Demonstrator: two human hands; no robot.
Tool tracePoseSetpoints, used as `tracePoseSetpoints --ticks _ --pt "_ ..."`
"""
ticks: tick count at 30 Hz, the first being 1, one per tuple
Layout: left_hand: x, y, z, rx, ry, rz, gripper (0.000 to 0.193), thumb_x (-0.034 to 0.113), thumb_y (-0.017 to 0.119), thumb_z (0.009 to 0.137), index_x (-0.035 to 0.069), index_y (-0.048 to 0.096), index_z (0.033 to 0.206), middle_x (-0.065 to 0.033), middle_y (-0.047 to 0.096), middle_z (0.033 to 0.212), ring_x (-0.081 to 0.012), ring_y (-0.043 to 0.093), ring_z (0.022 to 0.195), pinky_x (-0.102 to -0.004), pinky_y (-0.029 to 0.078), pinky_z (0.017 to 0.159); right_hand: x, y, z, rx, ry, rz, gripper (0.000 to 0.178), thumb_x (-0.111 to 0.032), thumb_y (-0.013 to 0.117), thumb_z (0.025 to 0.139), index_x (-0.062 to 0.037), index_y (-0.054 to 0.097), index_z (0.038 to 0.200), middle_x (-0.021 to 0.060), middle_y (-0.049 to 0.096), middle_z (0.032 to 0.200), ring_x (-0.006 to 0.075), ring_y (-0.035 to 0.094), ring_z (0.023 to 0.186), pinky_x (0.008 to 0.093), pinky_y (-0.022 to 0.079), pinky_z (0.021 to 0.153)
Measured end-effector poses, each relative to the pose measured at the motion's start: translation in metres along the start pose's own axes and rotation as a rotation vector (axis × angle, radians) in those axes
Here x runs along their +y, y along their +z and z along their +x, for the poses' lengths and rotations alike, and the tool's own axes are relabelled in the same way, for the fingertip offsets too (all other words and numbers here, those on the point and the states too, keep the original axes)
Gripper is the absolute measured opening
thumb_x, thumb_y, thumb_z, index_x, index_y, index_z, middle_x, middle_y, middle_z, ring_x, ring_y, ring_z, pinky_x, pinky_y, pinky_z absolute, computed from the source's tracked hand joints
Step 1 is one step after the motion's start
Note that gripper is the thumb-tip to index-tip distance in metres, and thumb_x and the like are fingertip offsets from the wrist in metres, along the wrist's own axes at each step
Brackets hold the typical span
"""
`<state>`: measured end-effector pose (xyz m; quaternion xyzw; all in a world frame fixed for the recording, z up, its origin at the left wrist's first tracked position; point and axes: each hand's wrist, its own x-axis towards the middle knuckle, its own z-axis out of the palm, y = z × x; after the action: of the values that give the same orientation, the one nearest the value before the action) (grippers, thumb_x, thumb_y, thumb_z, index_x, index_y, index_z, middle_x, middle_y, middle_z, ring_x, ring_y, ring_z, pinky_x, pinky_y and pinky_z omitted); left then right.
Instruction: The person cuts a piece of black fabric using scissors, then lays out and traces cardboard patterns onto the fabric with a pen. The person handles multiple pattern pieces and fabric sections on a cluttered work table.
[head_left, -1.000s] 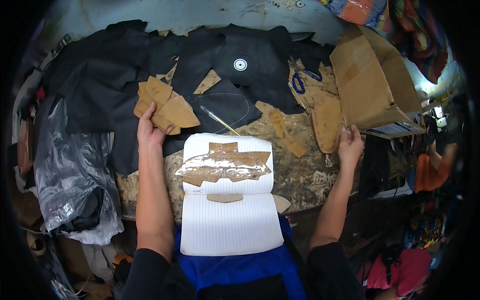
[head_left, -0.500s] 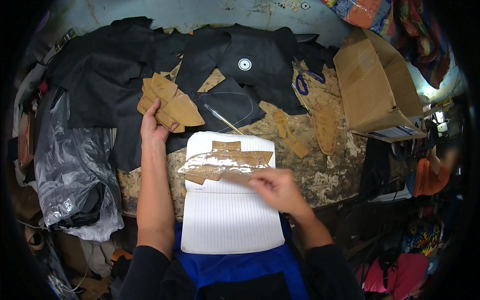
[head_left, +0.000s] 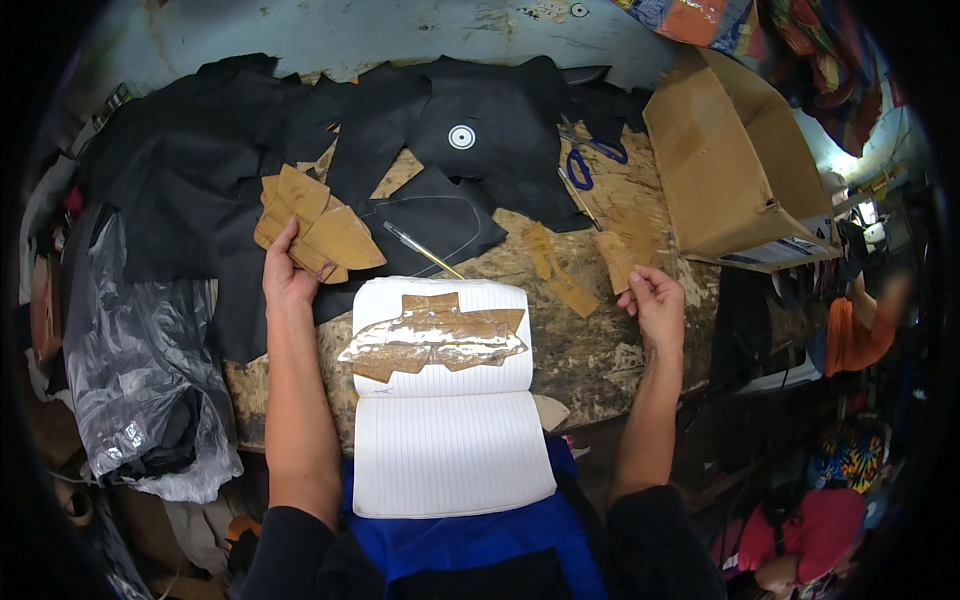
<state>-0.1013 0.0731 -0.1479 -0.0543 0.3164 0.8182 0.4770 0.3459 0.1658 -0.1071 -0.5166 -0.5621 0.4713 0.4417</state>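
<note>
My left hand (head_left: 290, 275) grips a fanned stack of brown cardboard pattern pieces (head_left: 325, 235), thumb on top. At the right, my right hand (head_left: 655, 308) pinches one small brown cardboard piece (head_left: 612, 262). That piece is over a larger brown pattern piece (head_left: 634, 228) on the table, partly covering it. Between my arms lies an open lined notebook (head_left: 455, 455). On its upper page are brown pattern pieces under shiny clear tape (head_left: 435, 335). A narrow, notched brown piece (head_left: 560, 270) rests right of the notebook. Above the notebook lies a pen (head_left: 425, 250).
Black leather sheets (head_left: 180, 170) cover the table's far side, one with a pale drawn outline. Blue-handled scissors (head_left: 590, 160) lie near a cardboard box (head_left: 720, 150). A clear plastic bag (head_left: 140, 400) hangs at the left. Other people (head_left: 800, 540) are at the right.
My right hand has moved from above the notebook to the table on the right, carrying the small piece. The taped pieces are now uncovered. My left hand keeps its stack.
</note>
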Motion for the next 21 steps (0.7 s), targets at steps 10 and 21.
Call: tracePoseSetpoints --ticks 10,21 --pt "0.0 -0.003 0.002 -0.022 -0.005 0.01 0.039 0.007 0.054 0.087 0.005 0.046 0.126 -0.0128 0.054 0.123 -0.03 0.054 0.111 -0.0481 0.043 0.095 0.012 -0.051 0.02 0.264 0.087 0.113 0.022 -0.008 0.058 0.088 0.0087 0.057 0.102 0.0079 0.061 0.07 0.0096 0.053 0.05 0.0206 0.038 0.042" --pt "0.001 -0.004 0.001 -0.017 -0.014 0.045 0.039 0.008 0.055 0.087 0.006 0.046 0.126 -0.0127 0.055 0.122 -0.0301 0.055 0.11 -0.0484 0.045 0.093 0.02 -0.066 -0.021 -0.099 0.256 -0.241 0.015 -0.008 0.058 0.086 0.0056 0.064 0.091 0.0036 0.06 0.064 0.0078 0.052 0.047 0.0214 0.039 0.043"
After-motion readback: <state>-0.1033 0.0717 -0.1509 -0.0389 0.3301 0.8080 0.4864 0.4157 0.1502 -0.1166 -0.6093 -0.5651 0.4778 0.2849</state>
